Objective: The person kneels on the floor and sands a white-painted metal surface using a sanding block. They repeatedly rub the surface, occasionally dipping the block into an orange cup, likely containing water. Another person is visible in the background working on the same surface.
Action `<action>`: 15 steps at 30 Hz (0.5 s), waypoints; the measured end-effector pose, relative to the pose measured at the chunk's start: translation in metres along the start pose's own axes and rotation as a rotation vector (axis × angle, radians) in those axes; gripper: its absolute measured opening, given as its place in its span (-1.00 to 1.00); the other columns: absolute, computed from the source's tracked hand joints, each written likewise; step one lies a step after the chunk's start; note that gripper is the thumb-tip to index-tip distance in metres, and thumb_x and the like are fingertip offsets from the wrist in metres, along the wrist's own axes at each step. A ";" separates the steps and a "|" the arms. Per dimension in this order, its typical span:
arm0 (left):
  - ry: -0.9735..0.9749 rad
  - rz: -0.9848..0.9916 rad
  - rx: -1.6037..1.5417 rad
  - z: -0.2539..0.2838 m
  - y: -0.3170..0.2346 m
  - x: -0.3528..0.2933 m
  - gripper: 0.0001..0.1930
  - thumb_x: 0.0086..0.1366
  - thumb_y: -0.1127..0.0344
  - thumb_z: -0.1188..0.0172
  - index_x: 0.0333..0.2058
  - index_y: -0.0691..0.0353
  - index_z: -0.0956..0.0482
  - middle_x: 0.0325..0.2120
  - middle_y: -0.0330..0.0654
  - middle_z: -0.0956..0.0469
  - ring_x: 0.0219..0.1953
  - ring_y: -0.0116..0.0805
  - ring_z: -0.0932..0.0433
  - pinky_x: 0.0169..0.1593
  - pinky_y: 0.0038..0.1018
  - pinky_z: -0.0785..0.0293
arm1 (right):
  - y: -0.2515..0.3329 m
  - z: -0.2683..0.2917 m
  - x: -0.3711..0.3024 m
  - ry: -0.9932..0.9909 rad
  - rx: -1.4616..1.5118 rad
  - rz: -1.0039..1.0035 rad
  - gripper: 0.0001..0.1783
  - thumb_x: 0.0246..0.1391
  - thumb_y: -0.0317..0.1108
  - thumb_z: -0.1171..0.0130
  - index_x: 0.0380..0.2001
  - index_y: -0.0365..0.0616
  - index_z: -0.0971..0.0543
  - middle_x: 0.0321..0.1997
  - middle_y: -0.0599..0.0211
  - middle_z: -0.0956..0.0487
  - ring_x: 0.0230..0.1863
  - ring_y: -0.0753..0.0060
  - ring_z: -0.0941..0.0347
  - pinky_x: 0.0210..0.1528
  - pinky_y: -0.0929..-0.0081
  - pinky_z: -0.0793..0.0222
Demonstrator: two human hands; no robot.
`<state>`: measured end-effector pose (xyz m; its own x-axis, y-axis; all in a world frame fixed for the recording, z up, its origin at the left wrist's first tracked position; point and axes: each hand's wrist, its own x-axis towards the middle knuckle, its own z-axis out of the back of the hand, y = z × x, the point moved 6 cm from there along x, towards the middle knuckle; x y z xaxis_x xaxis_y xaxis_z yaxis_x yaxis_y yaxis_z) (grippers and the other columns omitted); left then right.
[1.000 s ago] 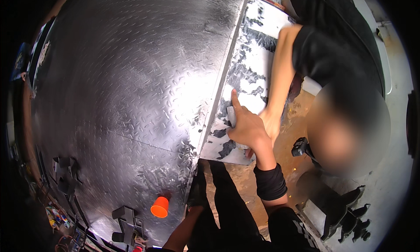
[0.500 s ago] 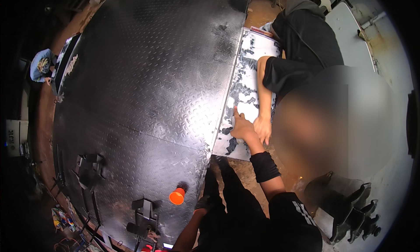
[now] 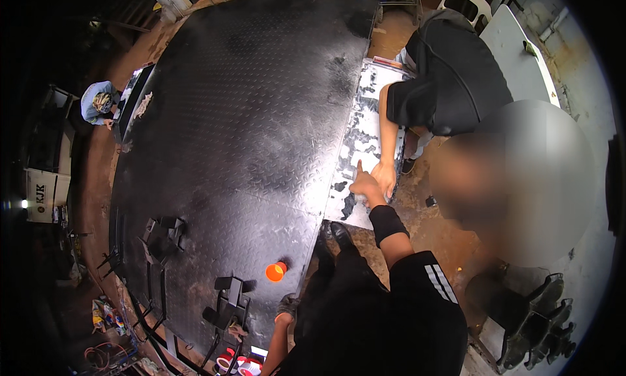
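Your right hand (image 3: 365, 185) rests on the silver panel (image 3: 357, 148) with the index finger stretched out and the other fingers curled in, holding nothing. The panel hangs along the right edge of the big black checker plate (image 3: 241, 135), its paint flaked into dark patches. A co-worker's hand (image 3: 385, 178) lies flat on the same panel, touching or just beside yours; you can't tell which.

Your left hand (image 3: 285, 307) sits low by the plate's near edge, in a dark glove. Whether its fingers are spread or closed, the picture does not show.

What could go wrong, as a judgement: the panel's lower edge looks like raw sheet metal, and a bare palm sliding along it could get cut. With two hands crowded on one spot, a sudden shift by either of you could pinch fingers. The orange cup (image 3: 276, 271) stands near the plate's edge close to your left arm; a careless elbow could knock it off. Your shoes (image 3: 332, 236) stand right under the panel, so anything dropped lands on them.

Hard to make out: the co-worker's body blocks the panel's far end, the brackets (image 3: 228, 304) at the plate's near edge are dark on dark, and your own torso hides the ground below.
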<state>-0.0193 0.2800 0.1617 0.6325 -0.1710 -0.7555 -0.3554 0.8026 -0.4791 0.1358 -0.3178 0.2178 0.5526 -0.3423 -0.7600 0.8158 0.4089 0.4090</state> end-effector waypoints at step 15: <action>-0.759 -0.899 -0.028 0.180 -0.378 -0.227 -0.63 0.19 0.45 -0.33 0.00 0.31 -0.60 -0.07 -0.12 -0.61 0.01 -0.27 -0.54 0.18 -0.34 -0.40 | -0.233 -0.079 -0.047 -0.296 0.246 0.228 0.06 -0.28 -0.32 -0.36 0.39 -0.06 -0.18 0.24 -0.18 -0.42 0.30 -0.17 -0.32 0.29 0.18 -0.29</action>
<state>0.0955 0.1188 0.5946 0.9080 -0.2773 0.3140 0.4181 0.5523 -0.7212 -0.0942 -0.3299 0.1182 0.7185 -0.5091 -0.4739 0.6643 0.3008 0.6842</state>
